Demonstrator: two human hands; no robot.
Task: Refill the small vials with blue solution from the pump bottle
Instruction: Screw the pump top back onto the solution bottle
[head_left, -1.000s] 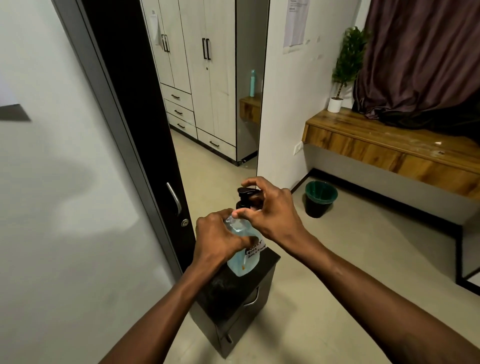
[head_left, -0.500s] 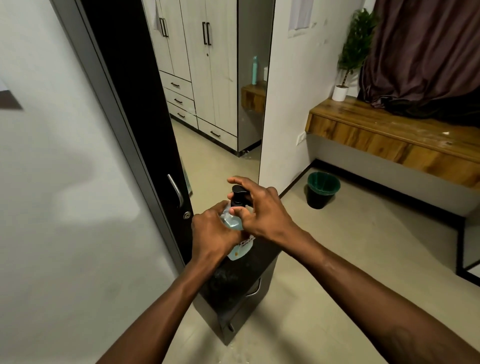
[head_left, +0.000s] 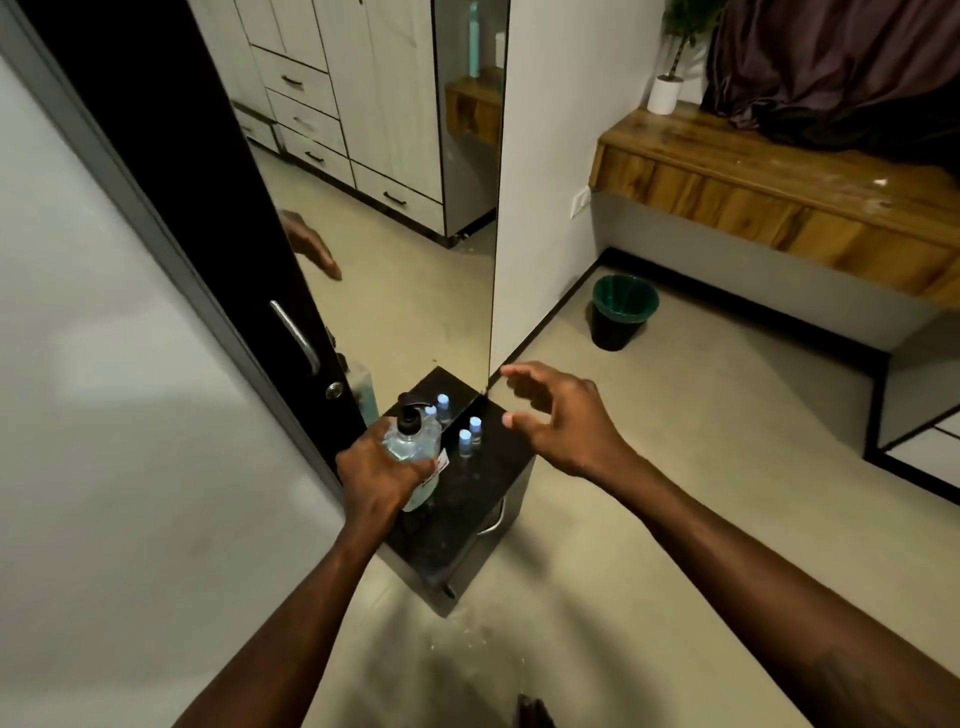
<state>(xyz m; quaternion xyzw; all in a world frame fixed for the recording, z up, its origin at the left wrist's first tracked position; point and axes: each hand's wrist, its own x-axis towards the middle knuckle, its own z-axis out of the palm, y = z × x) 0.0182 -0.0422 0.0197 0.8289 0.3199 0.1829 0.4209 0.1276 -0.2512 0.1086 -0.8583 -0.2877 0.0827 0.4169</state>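
No legible txt — label on pump bottle (head_left: 414, 442) too small & blurred to read.

Your left hand (head_left: 382, 480), forearm stretched forward, wraps its fingers round the pump bottle (head_left: 414, 441), while your right hand (head_left: 558, 415) hovers apart to its right, fingers spread and loosely bent, thumb held out.

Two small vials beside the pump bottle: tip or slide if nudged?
Likely tippy: each vial stands upright, tall and narrow on a small base. Probably light, given how small they look beside the pump bottle, so a brush from the right hand could topple one. The cabinet top looks glossy, so sliding is also plausible.
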